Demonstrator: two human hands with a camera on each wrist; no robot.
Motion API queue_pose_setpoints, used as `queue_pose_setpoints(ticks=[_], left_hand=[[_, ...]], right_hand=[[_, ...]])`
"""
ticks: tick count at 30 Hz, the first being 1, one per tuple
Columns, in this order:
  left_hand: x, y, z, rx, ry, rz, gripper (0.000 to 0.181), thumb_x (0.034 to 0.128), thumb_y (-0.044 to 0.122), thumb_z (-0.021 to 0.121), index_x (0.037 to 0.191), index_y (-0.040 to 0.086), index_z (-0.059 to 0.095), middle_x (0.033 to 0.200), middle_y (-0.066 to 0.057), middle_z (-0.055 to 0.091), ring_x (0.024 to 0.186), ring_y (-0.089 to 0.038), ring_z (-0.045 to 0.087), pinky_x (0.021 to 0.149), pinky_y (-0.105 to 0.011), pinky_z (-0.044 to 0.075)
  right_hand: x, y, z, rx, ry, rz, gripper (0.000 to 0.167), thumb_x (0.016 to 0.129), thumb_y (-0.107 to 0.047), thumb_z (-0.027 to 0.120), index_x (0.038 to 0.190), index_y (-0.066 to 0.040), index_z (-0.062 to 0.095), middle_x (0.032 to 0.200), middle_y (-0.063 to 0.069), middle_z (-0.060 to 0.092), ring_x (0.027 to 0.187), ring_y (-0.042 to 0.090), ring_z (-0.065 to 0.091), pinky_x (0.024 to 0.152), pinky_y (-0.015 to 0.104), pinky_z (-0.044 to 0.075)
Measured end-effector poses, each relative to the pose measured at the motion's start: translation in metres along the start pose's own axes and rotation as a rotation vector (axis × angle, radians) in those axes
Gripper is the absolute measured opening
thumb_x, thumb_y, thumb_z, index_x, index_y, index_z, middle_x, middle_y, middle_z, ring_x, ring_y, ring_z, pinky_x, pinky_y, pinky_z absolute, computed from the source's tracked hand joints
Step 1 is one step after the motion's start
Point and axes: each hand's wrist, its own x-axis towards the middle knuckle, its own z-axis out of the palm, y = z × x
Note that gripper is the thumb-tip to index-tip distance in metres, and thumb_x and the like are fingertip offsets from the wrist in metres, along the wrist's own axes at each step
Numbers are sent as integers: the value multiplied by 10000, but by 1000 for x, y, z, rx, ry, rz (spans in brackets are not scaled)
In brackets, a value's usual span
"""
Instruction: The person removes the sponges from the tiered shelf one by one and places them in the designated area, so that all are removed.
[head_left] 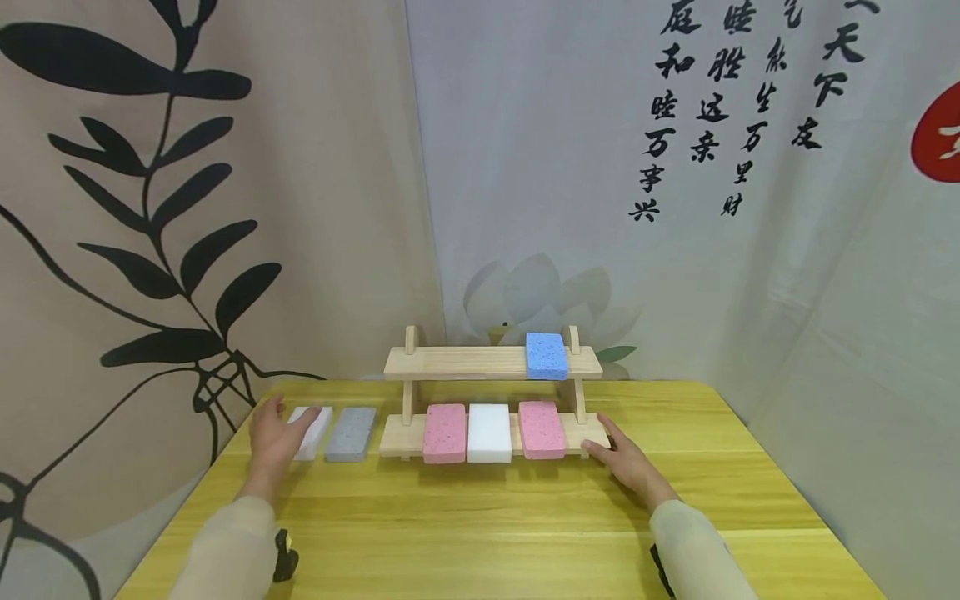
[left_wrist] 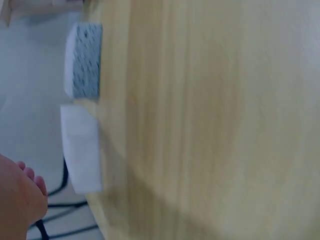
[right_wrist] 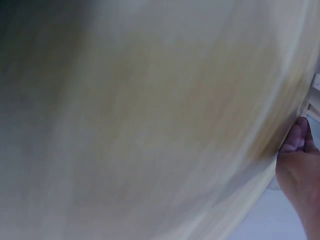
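Observation:
My left hand (head_left: 274, 435) is at the table's left side, fingers spread and thumb reaching over a white sponge (head_left: 313, 440). In the left wrist view that white sponge (left_wrist: 81, 149) stands beside the hand (left_wrist: 20, 192), with a gap between them. A grey sponge (head_left: 351, 434) lies just right of the white one. My right hand (head_left: 632, 467) rests at the right end of a two-tier wooden rack (head_left: 457, 362), thumb by the front edge of the lower shelf and fingers extended along its end. The right wrist view catches this hand (right_wrist: 299, 155) only at its edge.
On the lower shelf sit a pink sponge (head_left: 445, 434), a white sponge (head_left: 489, 433) and another pink sponge (head_left: 542, 431). A blue sponge (head_left: 547, 356) lies at the right of the upper shelf. Behind the wooden table (head_left: 450, 533) hangs a printed curtain (head_left: 337, 208).

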Motion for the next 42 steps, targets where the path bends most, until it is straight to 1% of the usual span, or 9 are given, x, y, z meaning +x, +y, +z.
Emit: queue_pose_setpoints(ticks=[8,14,18,20,25,30,34,37,42], left_hand=[[-3,28,18,-62,1,65,899,932,461,647,1547,-14,196,1491,-274,286,1359,-437,283,1088,-568,309],[-5,51,31,-115,-15,116,933,914,526,647,1567,41,190,1503,-229,291,1373,-406,279,1089,-566,313],[-6,67,42,-144,-29,140,968,885,587,649,1560,45,215,1510,-206,299,1380,-386,286,1105,-547,305],[-8,75,48,-168,-47,154,958,888,567,660,1559,49,215,1519,-189,293,1390,-374,273,1121,-538,288],[-13,98,65,-196,-72,192,912,893,502,695,1540,39,250,1496,-176,317,1376,-351,289,1127,-506,289],[-18,123,81,-228,-89,231,913,870,485,729,1521,22,287,1463,-183,354,1349,-336,322,1115,-483,311],[-22,143,96,-238,-75,275,850,861,424,757,1481,7,352,1398,-190,411,1287,-330,371,1064,-476,357],[-27,157,109,-232,-78,287,824,857,399,765,1469,14,371,1378,-188,432,1259,-317,389,1046,-468,376],[-36,175,128,-235,-117,297,820,852,404,767,1471,37,375,1382,-167,435,1271,-296,391,1064,-456,373]], right_hand=[[-1,1,1,18,2,13,898,933,-562,594,1603,-188,127,1618,232,122,1465,456,96,1142,635,99],[0,1,0,16,10,9,885,942,-550,590,1603,-189,126,1621,227,114,1466,454,91,1141,635,94],[0,0,-1,19,8,13,882,948,-543,586,1604,-183,118,1619,234,107,1464,458,85,1139,640,94],[0,0,-1,20,7,12,888,944,-548,587,1603,-180,120,1618,236,111,1464,457,87,1140,638,97],[1,1,0,19,9,6,895,936,-558,594,1603,-184,130,1618,231,120,1464,455,91,1140,639,100],[1,4,1,10,15,12,883,940,-555,589,1604,-194,131,1618,227,126,1463,454,102,1138,642,109],[1,4,3,11,15,6,876,948,-543,588,1602,-179,134,1615,235,132,1460,453,119,1141,636,121],[1,3,3,14,15,4,870,953,-532,586,1601,-167,133,1611,244,135,1457,458,122,1141,635,124],[0,1,3,19,15,10,869,952,-529,589,1602,-174,134,1613,243,130,1459,456,116,1143,632,120]])
